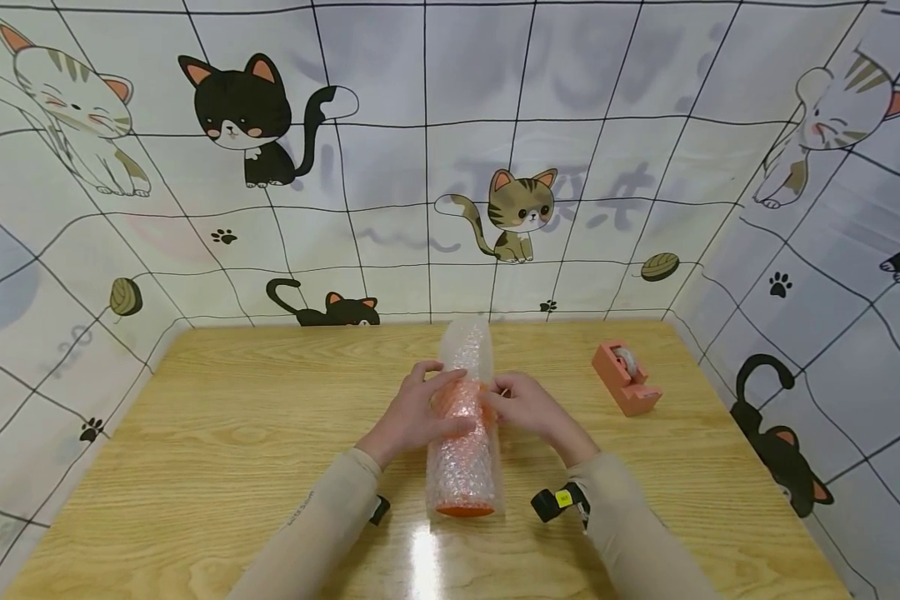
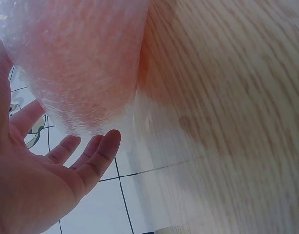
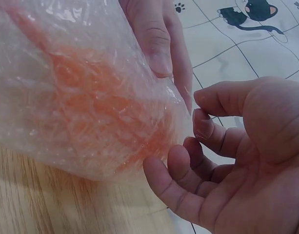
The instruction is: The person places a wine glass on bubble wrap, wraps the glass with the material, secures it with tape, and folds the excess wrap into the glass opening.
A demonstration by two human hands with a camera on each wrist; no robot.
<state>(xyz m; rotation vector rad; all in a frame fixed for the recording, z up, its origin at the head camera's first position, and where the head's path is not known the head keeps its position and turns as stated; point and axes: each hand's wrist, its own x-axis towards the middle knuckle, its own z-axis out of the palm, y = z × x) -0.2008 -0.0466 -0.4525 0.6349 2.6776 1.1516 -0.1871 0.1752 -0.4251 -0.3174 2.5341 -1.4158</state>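
A long roll of clear bubble wrap [image 1: 461, 462] lies on the table around an orange, tube-like thing, whose rounded end [image 1: 465, 509] shows at the near side. My left hand [image 1: 423, 412] holds the roll from the left, thumb and fingers curved over its top. In the left wrist view, the fingertips [image 2: 110, 141] reach round the wrap. At the roll's right side, my right hand [image 1: 528, 404] has its thumb and index finger [image 3: 225, 139] brought together. They appear to pinch a thin clear strip of tape, though it is hard to make out against the wrap.
A coral tape dispenser [image 1: 626, 379] with a roll of clear tape stands on the right of the wooden table [image 1: 270, 400]. Cloth walls [image 1: 390, 167] printed with cats and a grid enclose the back and sides. Small black cameras [image 1: 555, 503] sit at both wrists.
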